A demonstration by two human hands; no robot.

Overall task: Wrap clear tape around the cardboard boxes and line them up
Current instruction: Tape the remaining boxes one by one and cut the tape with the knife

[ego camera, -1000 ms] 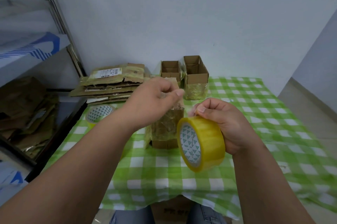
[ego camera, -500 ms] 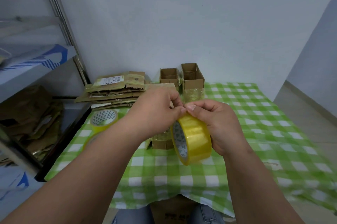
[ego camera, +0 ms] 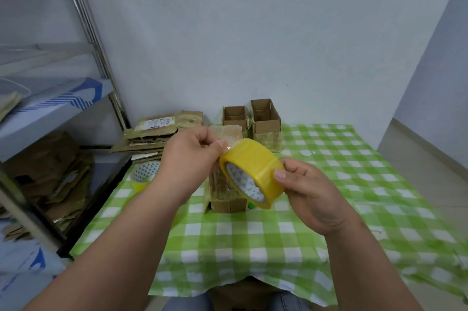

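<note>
My right hand [ego camera: 307, 190] grips a yellowish roll of clear tape [ego camera: 253, 171], held up over the table. My left hand [ego camera: 192, 159] pinches the loose tape end at the roll's upper left edge. Behind the roll a small cardboard box [ego camera: 225, 191] stands on the green checked tablecloth [ego camera: 253, 240], its sides shiny with tape; my hands hide most of it. Two open-topped cardboard boxes, one on the left [ego camera: 234, 118] and one on the right [ego camera: 266, 121], stand side by side at the table's far edge against the wall.
A stack of flattened cardboard [ego camera: 157, 136] lies at the far left of the table. A second tape roll [ego camera: 145, 174] sits in front of it. A metal shelf rack [ego camera: 50, 121] holding more cardboard stands to the left. Wall behind, floor to the right.
My right hand has slid down the roll and tilted it. My left hand now pinches the tape end at the roll's top. The camera has tilted up slightly.
</note>
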